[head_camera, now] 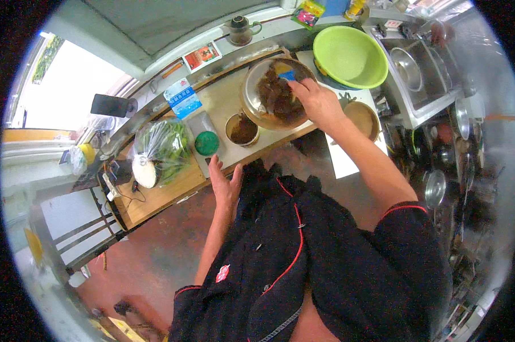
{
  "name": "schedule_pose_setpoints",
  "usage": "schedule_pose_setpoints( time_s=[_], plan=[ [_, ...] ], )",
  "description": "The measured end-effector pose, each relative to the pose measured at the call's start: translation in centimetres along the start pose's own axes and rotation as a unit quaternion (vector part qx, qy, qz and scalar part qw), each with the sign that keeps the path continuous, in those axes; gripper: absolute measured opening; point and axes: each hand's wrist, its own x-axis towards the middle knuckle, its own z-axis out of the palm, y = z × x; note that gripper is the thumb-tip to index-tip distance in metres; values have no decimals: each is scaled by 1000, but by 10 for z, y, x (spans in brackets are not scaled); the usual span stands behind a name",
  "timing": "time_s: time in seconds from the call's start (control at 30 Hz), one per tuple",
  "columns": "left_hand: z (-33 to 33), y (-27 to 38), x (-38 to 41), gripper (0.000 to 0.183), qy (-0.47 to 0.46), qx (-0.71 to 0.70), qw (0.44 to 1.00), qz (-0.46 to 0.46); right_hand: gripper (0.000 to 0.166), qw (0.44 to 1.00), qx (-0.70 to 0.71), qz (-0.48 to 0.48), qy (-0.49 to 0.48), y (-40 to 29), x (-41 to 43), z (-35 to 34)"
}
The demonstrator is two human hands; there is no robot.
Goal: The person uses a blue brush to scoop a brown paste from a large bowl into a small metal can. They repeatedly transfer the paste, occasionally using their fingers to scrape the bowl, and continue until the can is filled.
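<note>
My right hand (319,100) reaches over a wide metal bowl (249,87), its fingers closed on a small utensil with a blue part (286,75). Its lower end is in or against the dark brown, paste-like contents (278,96), and its exact kind cannot be told. My left hand (225,184) hangs at the counter's front edge, fingers apart and holding nothing. Just beyond its fingertips is a round green lid or container (206,143) on a flat grey tray-like thing. Between that and the bowl stands a smaller tub (242,130) with brown matter inside.
A bright green basin (349,55) stands right of the bowl, with a round brown board or pan (362,119) below it. Leafy greens in a clear plastic bag (161,149) lie at left. A blue-and-white packet (182,98) and a glass teapot (240,32) are behind. A sink (424,107) is right.
</note>
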Motion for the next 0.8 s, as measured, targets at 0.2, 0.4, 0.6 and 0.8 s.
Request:
schedule_pose_setpoints(
  time_s=[0.2, 0.4, 0.6, 0.8],
  plan=[
    [-3, -12, -17, 80, 6, -10, 999, -30, 28, 998, -43, 34, 9, -12, 10, -18],
    [-1, -21, -18, 79, 11, -24, 999, -35, 23, 986, -51, 98, -122, -9, -11, -22],
    [-1, -18, -19, 78, 5, -53, 997, -53, 24, 991, 26, 126, -35, -26, 5, -41],
    [-3, -8, -14, 79, -10, -57, 996, -75, 26, 969, 20, 200, -147, -31, -15, -41]
  ],
)
